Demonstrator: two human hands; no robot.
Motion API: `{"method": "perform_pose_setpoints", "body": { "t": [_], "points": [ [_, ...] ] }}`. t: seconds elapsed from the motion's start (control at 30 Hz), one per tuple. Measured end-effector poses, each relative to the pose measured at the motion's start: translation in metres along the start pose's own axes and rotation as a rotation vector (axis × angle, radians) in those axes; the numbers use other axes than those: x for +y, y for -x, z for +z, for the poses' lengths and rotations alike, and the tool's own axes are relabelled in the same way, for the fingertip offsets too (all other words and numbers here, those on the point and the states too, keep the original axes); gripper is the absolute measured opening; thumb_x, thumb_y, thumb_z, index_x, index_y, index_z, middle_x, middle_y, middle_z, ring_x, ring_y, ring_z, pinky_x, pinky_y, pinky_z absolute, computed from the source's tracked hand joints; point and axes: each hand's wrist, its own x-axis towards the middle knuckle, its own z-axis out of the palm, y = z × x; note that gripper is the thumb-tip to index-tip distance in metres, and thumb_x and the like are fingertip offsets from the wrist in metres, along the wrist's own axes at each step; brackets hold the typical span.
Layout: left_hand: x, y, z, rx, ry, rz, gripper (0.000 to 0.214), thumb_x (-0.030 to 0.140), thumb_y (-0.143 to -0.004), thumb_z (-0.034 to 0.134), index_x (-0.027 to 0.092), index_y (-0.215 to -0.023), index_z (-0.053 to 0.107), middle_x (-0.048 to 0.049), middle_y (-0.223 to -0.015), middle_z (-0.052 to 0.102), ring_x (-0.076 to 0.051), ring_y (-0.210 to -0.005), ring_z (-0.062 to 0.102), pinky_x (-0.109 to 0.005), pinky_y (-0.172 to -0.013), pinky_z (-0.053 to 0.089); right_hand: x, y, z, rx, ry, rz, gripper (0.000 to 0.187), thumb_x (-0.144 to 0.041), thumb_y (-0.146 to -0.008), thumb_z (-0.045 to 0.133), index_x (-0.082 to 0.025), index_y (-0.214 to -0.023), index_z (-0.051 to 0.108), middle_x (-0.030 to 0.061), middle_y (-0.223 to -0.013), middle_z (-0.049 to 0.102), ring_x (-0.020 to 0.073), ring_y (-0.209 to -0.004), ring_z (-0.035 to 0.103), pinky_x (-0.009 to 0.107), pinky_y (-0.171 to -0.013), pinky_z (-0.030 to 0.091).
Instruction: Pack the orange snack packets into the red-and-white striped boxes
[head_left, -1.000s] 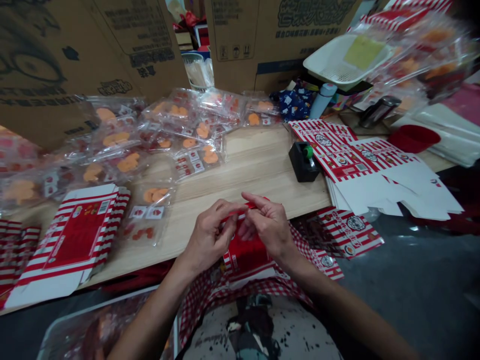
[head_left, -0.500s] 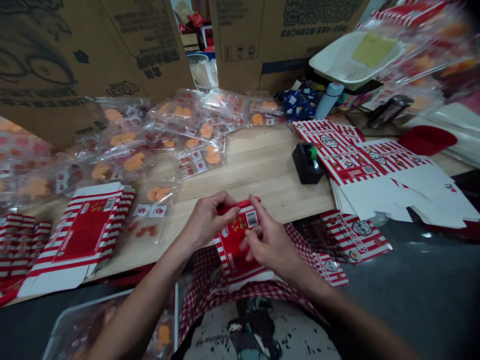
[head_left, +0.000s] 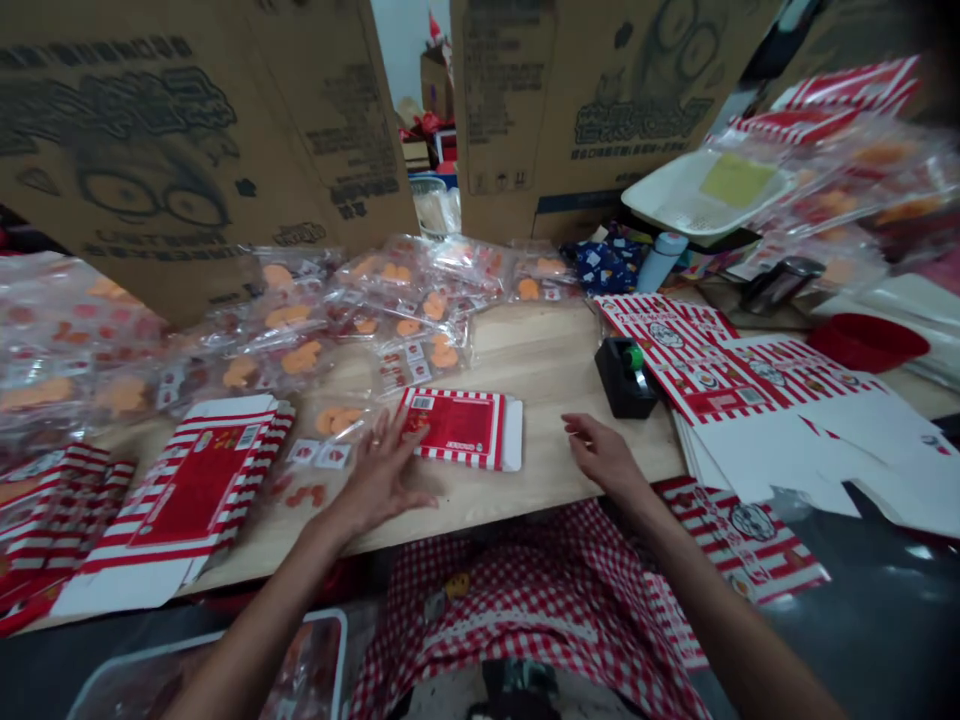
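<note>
A flat red-and-white striped carton (head_left: 461,428) lies on the wooden table, its white end flap pointing right. My left hand (head_left: 382,462) rests on the carton's left end, fingers spread and thumb out to the side. To the right, apart from the carton, my right hand (head_left: 604,455) hovers over the table's front part with loosely bent fingers and nothing in them. A black tape dispenser (head_left: 626,380) with a green roll stands just beyond that hand. Left of my left hand are a clear bag of orange and red pieces (head_left: 319,455) and a stack of flat striped cartons (head_left: 202,480).
Clear bags of orange pieces (head_left: 300,355) pile along the back against tall cardboard boxes (head_left: 300,120). Striped unfolded cartons (head_left: 742,370) overhang the table's right side. A white basket (head_left: 675,195), a light blue bottle (head_left: 661,262) and a red bowl (head_left: 866,340) stand at the right rear.
The carton has gone from between both hands above my lap to the table, flap turned right. My right hand has let go and moved right; my left hand has opened out. The view has tilted up.
</note>
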Motion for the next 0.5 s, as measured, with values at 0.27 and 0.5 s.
{"method": "perform_pose_setpoints", "body": {
  "t": [0.27,0.5],
  "points": [
    [0.047,0.057,0.056,0.004,-0.192,0.154,0.074,0.063,-0.077,0.072,0.024,-0.138,0.054,-0.0164,-0.147,0.052,-0.036,-0.136,0.046,-0.06,-0.116,0.025,-0.111,-0.111,0.051,-0.15,0.259,-0.462,0.06,-0.006,-0.074,0.059,-0.013,-0.134,0.059,0.0189,-0.136,0.059,0.0311,-0.125,0.055,0.042,-0.106,0.043],
    [0.051,0.061,0.084,0.107,-0.307,0.268,0.048,0.029,-0.089,0.061,0.019,-0.136,0.056,-0.0147,-0.15,0.05,-0.034,-0.142,0.039,-0.049,-0.113,0.035,-0.178,-0.161,0.107,-0.27,0.769,-0.771,0.096,-0.012,-0.073,0.069,-0.014,-0.158,0.026,0.0258,-0.159,0.029,0.043,-0.147,0.024,0.055,-0.113,0.021]
  ]
}}
